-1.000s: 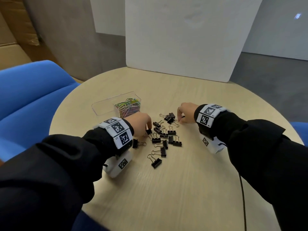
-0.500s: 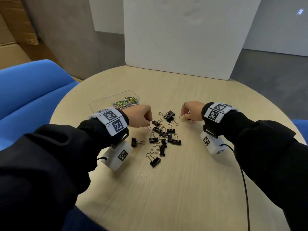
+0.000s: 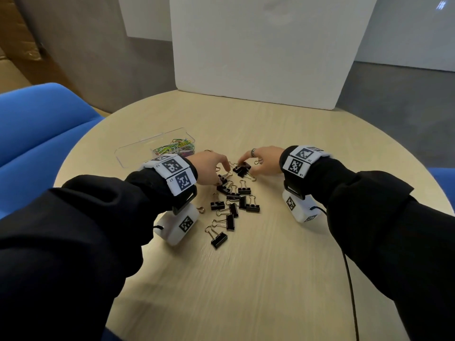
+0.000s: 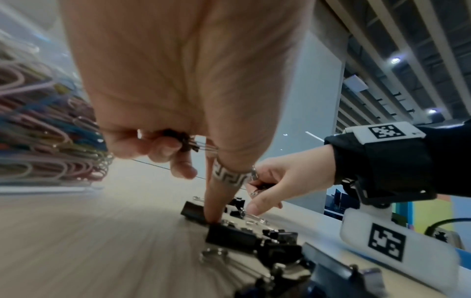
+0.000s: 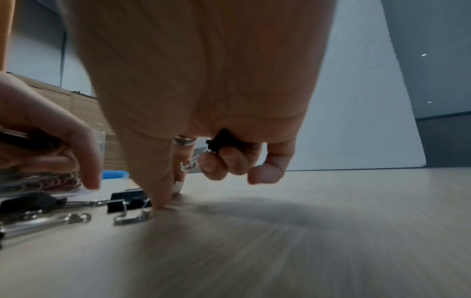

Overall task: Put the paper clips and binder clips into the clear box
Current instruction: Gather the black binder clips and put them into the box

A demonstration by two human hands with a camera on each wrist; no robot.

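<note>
Binder clips (image 3: 231, 200): lying scattered between and just below both hands.
Clear box (image 3: 128, 153): sitting beyond the left hand, holding coloured paper clips (image 3: 173, 148).
Left hand (image 3: 209, 168): curling round a black clip, forefinger pressing another.
Right hand (image 3: 264, 163): clutching one clip, pinching at another.
Tabletop (image 3: 246, 279): pale wood, round.
Room: white board (image 3: 258, 50) standing beyond; blue seat (image 3: 37, 124) showing left.
Unclear: wrist views blurring.

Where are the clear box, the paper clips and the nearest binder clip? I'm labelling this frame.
clear box (image 3: 128, 153), head view, bare left rim.
paper clips (image 3: 176, 146), head view, middle of the coloured heap.
nearest binder clip (image 3: 219, 239), head view, black body.
</note>
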